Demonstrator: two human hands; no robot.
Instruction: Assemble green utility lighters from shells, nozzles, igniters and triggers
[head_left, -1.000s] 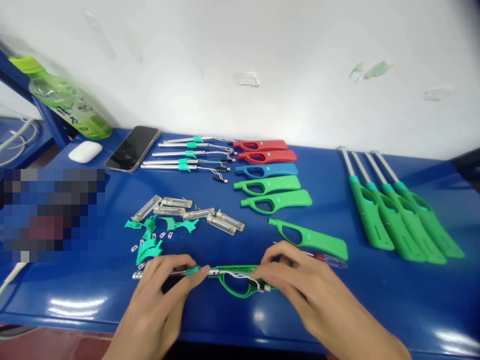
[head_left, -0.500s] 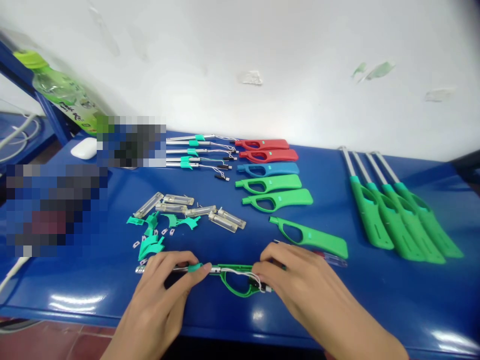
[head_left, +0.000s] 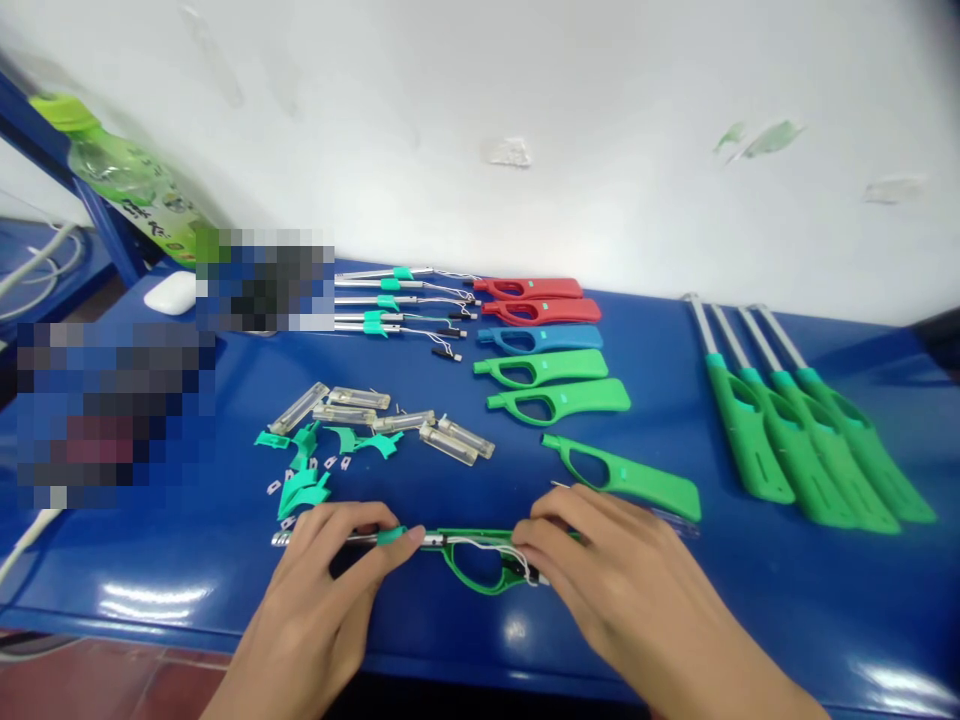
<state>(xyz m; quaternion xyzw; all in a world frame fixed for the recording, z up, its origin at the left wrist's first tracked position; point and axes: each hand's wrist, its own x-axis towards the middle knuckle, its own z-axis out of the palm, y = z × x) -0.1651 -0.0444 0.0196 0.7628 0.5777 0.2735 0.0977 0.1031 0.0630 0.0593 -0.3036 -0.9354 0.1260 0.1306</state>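
Right hand point(head_left: 615, 565) has shifted slightly beside thin, curving white wires point(head_left: 480, 544)

Green-capped bottle point(head_left: 127, 185) — white case point(head_left: 171, 293) near it — pale wall point(head_left: 420, 110) behind.

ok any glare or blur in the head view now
Head view: white glare streaks the blue table at lower left and lower right; the four green lighters at far right look slightly soft; blocky pixelation hides two patches at left; the left hand and right hand look reasonably clear.
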